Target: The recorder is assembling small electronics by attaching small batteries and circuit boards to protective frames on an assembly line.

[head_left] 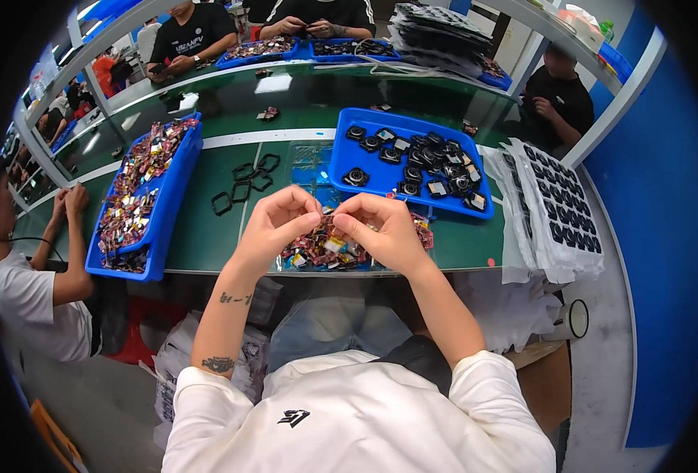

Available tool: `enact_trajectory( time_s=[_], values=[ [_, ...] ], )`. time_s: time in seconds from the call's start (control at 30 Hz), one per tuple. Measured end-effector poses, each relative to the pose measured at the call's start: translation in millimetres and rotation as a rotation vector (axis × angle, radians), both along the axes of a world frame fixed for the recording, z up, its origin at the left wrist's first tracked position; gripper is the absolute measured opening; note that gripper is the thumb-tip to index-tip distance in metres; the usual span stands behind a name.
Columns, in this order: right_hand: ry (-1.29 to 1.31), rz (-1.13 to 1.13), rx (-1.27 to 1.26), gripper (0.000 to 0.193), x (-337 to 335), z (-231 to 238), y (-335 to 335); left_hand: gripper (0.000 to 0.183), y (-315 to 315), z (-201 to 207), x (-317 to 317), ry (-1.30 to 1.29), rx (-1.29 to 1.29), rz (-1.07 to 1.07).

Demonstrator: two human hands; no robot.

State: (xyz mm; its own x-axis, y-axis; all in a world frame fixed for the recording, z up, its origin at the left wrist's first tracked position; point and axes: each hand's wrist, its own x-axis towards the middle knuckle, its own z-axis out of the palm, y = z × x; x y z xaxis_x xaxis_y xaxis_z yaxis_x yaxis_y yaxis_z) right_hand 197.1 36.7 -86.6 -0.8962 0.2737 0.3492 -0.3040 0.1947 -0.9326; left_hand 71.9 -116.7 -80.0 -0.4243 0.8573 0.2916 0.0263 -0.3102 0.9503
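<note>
My left hand (280, 225) and my right hand (386, 229) are held close together above the front edge of the bench. Thumb and fingers of each are pinched, and whatever sits between the fingertips is too small to make out. Below and between them lies a heap of small red circuit boards (317, 251) with yellow and white parts. Just beyond my right hand stands a blue tray (341, 169) of black square housings (424, 154) with round fronts. Several thin black frames (241, 191) lie on the green surface to the left of my left hand.
At the left, a long blue bin (177, 189) is full of circuit boards. Stacked white trays (562, 205) of black parts stand at the right. A green conveyor (230, 98) with scattered boards runs behind. Co-workers sit at the left (33, 284), far side and right (558, 94).
</note>
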Motion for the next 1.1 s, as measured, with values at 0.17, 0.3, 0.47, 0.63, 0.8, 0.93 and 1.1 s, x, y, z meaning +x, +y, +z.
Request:
enact_trajectory(
  time_s=[0.17,0.3,0.47,0.63,0.8,0.93,1.1],
  values=[
    [0.013,-0.057,-0.115,0.011,0,-6,7,0.012,7,-11,5,-0.166,0.073,0.05],
    [-0.108,0.04,-0.122,0.013,-6,-4,8,0.015,13,-12,8,-0.076,0.121,0.219],
    [-0.127,0.059,-0.229,0.016,-22,1,0,0.011,7,-26,-5,-0.123,0.093,0.284],
    [-0.21,-0.038,-0.023,0.016,-37,-1,3,0.01,-2,-40,-22,-0.333,0.031,0.191],
    [-0.096,-0.061,0.187,0.015,-48,-2,2,0.028,-7,-29,-27,-0.132,-0.175,0.061],
    [-0.099,-0.024,0.214,0.014,-52,7,-1,0.01,-10,-27,-29,-0.008,-0.177,0.244],
    [-0.05,0.077,-0.021,0.012,-45,2,4,0.01,-12,-29,-22,-0.186,-0.113,0.211]
  ],
)
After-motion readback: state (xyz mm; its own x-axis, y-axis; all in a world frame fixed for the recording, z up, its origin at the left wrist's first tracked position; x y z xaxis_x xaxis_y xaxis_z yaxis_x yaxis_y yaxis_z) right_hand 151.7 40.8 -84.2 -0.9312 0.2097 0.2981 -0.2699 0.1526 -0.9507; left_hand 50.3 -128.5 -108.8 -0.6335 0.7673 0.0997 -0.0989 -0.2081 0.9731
